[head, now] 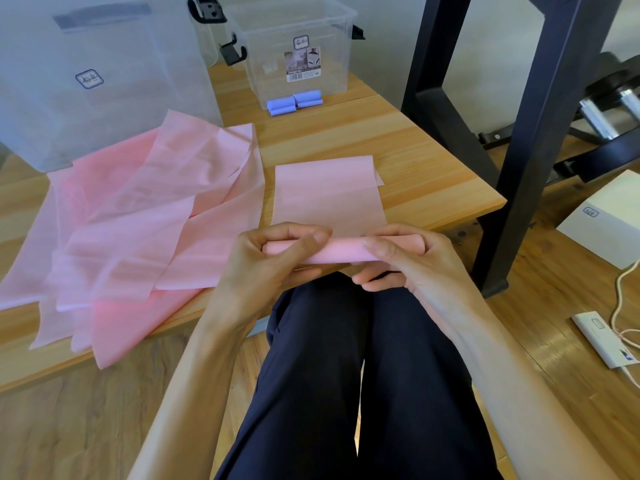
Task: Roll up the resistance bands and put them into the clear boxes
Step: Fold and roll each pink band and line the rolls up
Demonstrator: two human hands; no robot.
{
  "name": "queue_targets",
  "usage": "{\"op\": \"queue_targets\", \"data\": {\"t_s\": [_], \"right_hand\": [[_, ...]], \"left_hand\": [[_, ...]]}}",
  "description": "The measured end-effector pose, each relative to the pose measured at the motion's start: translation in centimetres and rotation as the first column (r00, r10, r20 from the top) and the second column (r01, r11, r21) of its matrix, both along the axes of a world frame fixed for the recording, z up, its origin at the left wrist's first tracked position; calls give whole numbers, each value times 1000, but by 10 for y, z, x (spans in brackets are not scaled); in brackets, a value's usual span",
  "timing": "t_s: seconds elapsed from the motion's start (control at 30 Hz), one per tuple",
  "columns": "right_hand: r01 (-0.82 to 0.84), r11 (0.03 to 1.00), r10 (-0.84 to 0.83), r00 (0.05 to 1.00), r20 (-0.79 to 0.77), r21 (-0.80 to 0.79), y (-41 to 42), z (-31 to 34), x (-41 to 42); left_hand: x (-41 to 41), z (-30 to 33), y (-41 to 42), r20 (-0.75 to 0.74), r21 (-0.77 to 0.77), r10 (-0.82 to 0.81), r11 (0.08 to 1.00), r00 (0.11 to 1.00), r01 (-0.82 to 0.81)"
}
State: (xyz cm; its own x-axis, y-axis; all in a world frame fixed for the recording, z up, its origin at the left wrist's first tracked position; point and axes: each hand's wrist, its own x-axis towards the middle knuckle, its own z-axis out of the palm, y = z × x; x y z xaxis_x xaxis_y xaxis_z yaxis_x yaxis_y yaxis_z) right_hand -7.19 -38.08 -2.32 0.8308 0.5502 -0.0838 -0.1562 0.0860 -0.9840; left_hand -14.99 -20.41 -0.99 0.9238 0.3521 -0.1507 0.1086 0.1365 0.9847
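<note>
A pink resistance band (329,192) lies flat on the low wooden table (398,143), its near end wound into a roll (341,252) at the table's front edge. My left hand (277,261) grips the roll's left end, and my right hand (412,261) grips its right end, thumbs on top. A loose pile of pink bands (145,216) spreads over the table's left side. Behind stands a small clear box (294,46) holding two blue rolled bands (294,102). A large clear box (104,71) stands at the back left.
Black frame legs (519,133) rise just right of the table. A white box (602,220), a white device with a cable (602,341) and dumbbells (609,112) lie on the wooden floor at right. My dark-trousered legs (346,375) are below the hands.
</note>
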Motion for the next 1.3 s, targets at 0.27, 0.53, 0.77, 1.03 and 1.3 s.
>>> {"op": "queue_targets", "data": {"t_s": [0.27, 0.53, 0.77, 1.03, 1.3], "right_hand": [[54, 999, -54, 998, 16, -3, 0, 1, 1], [102, 995, -102, 994, 27, 3, 1, -1, 1], [50, 999, -50, 999, 12, 20, 3, 0, 2], [93, 995, -92, 995, -36, 30, 2, -1, 1], [119, 993, -119, 993, -4, 5, 0, 1, 1]], "left_hand": [[0, 2, -2, 0, -1, -12, 1000, 1000, 12], [0, 4, -6, 22, 36, 28, 999, 999, -29], [2, 4, -5, 23, 22, 50, 998, 998, -51], [1, 3, -5, 12, 13, -18, 1000, 1000, 18], [1, 2, -3, 9, -7, -50, 999, 999, 50]]}}
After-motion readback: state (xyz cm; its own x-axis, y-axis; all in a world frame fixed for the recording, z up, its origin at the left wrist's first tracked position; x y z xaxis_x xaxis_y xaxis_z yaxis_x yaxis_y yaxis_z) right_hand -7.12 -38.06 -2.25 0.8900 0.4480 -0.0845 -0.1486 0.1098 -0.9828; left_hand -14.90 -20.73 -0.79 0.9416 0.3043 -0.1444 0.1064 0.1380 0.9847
